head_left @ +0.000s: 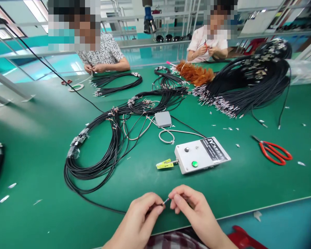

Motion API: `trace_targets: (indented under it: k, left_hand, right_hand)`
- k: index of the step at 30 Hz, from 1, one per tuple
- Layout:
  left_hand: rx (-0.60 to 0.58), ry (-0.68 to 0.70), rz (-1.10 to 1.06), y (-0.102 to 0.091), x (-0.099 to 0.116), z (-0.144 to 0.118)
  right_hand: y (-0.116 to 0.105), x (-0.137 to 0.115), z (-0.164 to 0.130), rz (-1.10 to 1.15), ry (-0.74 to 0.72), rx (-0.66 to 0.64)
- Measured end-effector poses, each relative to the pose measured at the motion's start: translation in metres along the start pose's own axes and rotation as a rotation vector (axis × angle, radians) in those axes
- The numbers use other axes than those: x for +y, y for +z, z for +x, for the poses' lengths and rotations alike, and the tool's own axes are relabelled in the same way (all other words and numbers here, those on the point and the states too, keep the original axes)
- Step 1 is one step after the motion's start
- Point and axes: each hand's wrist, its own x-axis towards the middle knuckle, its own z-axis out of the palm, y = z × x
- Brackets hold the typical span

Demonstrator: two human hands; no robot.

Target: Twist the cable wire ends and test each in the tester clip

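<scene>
Item: wire end (pixel 166 201), pinched between your left hand (pixel 142 216) and right hand (pixel 190 207), both closed on it, low over the near edge of the tabletop (pixel 41 145). Its black cable (pixel 93 202) ran left to the coil (pixel 98 159). Beyond your hands: tester box (pixel 202 155); red scissors (pixel 273 151) well to the right.
</scene>
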Motion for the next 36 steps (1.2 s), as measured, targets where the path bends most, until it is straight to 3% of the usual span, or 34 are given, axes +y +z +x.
trace_targets:
  k: [3, 7, 10, 15, 21, 27, 36]
  left_hand:
    - [0.113, -0.056, -0.077, 0.006, -0.001, 0.003]
    - [0.281, 0.027, 0.007, 0.007, 0.002, 0.007]
    - [0.332, 0.066, 0.067, 0.005, 0.004, 0.009]
    - [0.325, 0.012, 0.005, 0.006, 0.009, 0.011]
    - [0.28, -0.203, -0.343, 0.005, 0.016, 0.014]
    - [0.234, -0.306, -0.594, 0.001, 0.015, 0.018]
    - [0.247, -0.336, -0.671, 0.003, 0.007, 0.022]
  right_hand:
    - [0.001, -0.004, 0.006, 0.143, 0.052, 0.018]
    - [0.004, -0.008, 0.009, 0.255, 0.086, -0.02]
    - [0.009, -0.01, 0.01, 0.306, 0.072, -0.038]
    - [0.016, -0.006, 0.015, 0.391, 0.086, -0.009]
    - [0.023, 0.0, 0.017, 0.49, 0.111, 0.026]
    - [0.03, 0.003, 0.019, 0.532, 0.158, 0.042]
    - [0.024, 0.005, 0.015, 0.391, 0.13, 0.06]
